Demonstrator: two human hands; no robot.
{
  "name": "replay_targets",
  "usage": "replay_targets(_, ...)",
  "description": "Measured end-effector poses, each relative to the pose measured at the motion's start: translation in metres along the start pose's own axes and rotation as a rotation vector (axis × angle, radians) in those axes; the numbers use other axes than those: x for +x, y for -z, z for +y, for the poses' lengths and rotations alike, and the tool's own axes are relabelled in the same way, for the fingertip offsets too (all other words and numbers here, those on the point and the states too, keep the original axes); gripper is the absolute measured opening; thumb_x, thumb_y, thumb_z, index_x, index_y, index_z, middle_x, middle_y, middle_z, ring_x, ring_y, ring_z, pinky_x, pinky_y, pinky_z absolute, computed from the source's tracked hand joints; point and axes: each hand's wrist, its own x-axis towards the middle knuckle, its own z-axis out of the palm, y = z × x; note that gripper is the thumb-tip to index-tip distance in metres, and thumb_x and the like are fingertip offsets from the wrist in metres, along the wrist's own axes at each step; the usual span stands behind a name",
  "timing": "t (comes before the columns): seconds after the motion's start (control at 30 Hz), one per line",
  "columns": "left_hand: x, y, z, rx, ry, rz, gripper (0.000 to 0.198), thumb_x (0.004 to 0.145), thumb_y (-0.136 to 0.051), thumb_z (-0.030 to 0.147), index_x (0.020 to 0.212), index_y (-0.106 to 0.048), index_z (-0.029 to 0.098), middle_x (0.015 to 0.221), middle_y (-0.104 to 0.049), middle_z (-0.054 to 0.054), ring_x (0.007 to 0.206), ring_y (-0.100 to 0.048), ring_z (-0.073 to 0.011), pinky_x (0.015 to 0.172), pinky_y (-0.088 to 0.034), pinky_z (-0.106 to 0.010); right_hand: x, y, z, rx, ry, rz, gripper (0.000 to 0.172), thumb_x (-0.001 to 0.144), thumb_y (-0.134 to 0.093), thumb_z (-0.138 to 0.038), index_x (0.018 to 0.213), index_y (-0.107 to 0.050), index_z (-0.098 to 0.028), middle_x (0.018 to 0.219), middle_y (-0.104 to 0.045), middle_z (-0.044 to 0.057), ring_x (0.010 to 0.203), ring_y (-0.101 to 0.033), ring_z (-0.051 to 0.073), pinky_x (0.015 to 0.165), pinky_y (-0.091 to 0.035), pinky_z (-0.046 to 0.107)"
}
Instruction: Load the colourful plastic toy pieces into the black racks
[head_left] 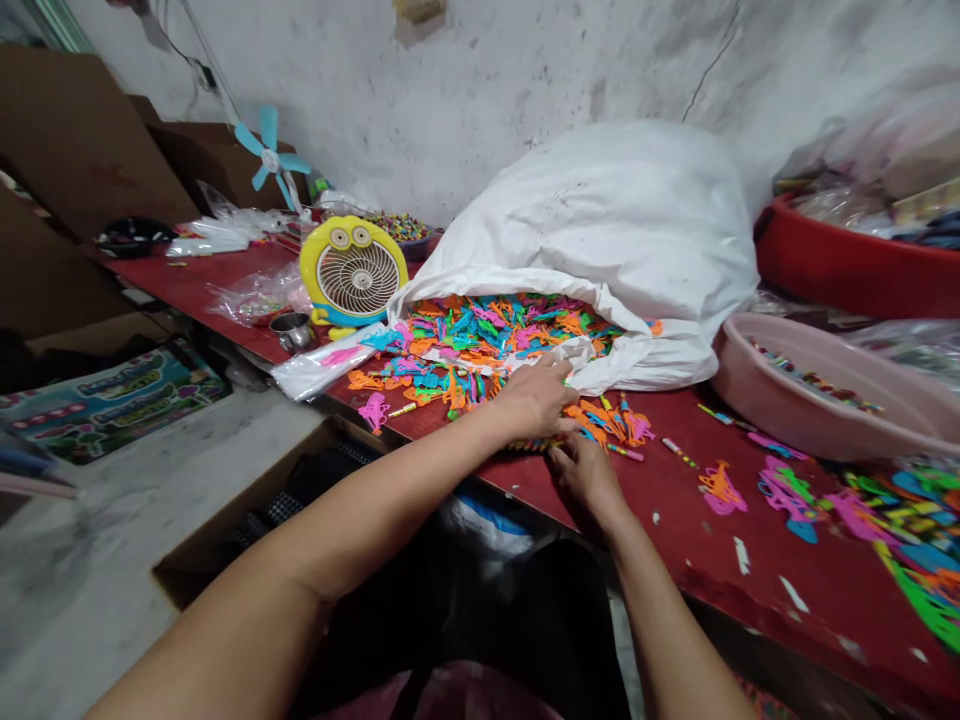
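Note:
A large white sack lies on the red table, its mouth facing me and full of small flat plastic pieces in orange, pink, blue and green. My left hand reaches across to the sack's lower lip, palm down, its fingers apart over the spilled pieces. Beside it at the table's front edge is my right hand, near a small heap of orange and pink pieces. Its fingertips are partly hidden, and I cannot make out whether they hold anything.
A yellow fan, a metal cup and plastic bags stand or lie left. At right are a pink basin, a red tub and loose colourful pieces. An open carton sits below the table.

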Motion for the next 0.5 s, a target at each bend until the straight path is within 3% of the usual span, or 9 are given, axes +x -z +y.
replay_targets(0.27, 0.002, -0.004, 0.002, 0.028, 0.02, -0.014, 0.03, 0.086, -0.061, 0.046, 0.098, -0.072, 0.021, 0.118, -0.058, -0.011, 0.12, -0.045, -0.0324, 0.082, -0.047, -0.038, 0.0, -0.006, 0.011, 0.092, 0.072, -0.003, 0.025, 0.087, -0.046, -0.038, 0.074, -0.055, -0.019, 0.066, -0.058, -0.001, 0.061, -0.049, 0.013, 0.058, -0.028, 0.023)
replay_targets(0.37, -0.001, -0.003, 0.001, 0.032, 0.025, 0.022, 0.037, 0.085, -0.061, 0.045, 0.113, -0.067, 0.021, 0.126, -0.056, -0.012, 0.122, -0.044, -0.032, 0.092, -0.044, -0.043, -0.003, -0.006, 0.008, 0.055, 0.05, 0.001, 0.026, 0.088, -0.046, -0.039, 0.081, -0.062, -0.019, 0.07, -0.062, 0.0, 0.065, -0.053, 0.014, 0.06, -0.03, 0.023)
replay_targets(0.5, -0.003, -0.005, -0.006, -0.017, -0.09, -0.005, 0.037, 0.089, -0.058, 0.036, 0.126, -0.061, 0.033, 0.143, -0.048, -0.007, 0.132, -0.04, -0.0282, 0.106, -0.032, -0.049, -0.01, -0.005, -0.002, -0.022, 0.023, 0.02, 0.027, 0.092, -0.045, -0.037, 0.093, -0.068, -0.022, 0.084, -0.069, 0.003, 0.075, -0.059, 0.016, 0.063, -0.031, 0.024)
